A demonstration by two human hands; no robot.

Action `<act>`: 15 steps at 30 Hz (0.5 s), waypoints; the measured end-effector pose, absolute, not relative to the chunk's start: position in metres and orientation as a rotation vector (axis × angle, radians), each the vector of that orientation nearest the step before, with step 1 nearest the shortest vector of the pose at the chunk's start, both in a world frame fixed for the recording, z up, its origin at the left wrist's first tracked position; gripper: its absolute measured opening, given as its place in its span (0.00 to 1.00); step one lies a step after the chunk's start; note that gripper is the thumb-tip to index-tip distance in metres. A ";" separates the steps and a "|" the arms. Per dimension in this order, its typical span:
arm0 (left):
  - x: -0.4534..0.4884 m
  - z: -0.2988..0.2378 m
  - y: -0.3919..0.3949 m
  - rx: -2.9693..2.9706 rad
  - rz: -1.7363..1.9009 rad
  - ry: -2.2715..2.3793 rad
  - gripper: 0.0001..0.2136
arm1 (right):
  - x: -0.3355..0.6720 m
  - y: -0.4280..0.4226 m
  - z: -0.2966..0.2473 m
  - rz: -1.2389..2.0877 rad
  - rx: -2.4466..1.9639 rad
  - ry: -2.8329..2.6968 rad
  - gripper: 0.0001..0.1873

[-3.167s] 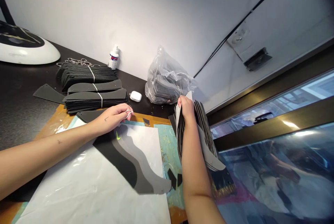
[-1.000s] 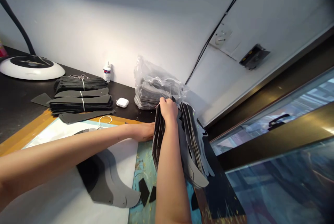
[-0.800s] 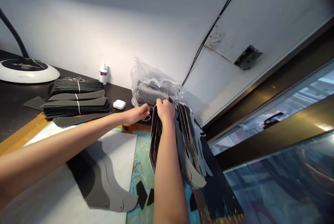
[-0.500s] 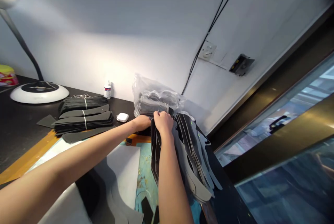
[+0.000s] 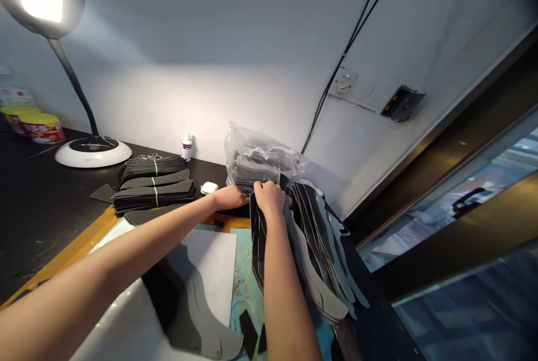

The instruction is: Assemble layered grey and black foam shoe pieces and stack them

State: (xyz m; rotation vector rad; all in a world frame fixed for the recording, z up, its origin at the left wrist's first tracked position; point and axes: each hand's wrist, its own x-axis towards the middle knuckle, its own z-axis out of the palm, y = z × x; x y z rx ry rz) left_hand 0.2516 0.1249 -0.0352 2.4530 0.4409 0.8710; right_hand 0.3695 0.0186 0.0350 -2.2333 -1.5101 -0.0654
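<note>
Head view: right hand pinching top edge of stack of curved black-and-grey cut pieces, stack fanned, leaning on painted mat. Left hand fingers narrow, just beside stack (can't tell if holding). Plastic bag right behind. Tip: firm pinch, edges kept even.

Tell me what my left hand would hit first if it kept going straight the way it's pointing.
Most likely the stack of dark cut pieces held in your right hand, just ahead of your left hand. Depth is hard to judge here, so it may already be touching.
</note>
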 end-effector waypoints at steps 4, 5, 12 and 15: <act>0.206 -0.029 0.102 2.107 0.935 0.599 0.05 | 0.370 0.020 0.032 -0.074 -2.156 -1.549 0.22; 0.193 -0.028 0.095 2.007 0.950 0.638 0.06 | 0.369 0.020 0.032 -0.074 -2.116 -1.565 0.20; 0.120 -0.016 0.058 1.521 0.844 0.717 0.17 | 0.329 0.019 0.036 0.098 -1.558 -1.841 0.12; 0.104 -0.019 0.047 1.342 0.800 0.722 0.19 | 0.297 0.020 0.021 0.393 -1.198 -1.956 0.10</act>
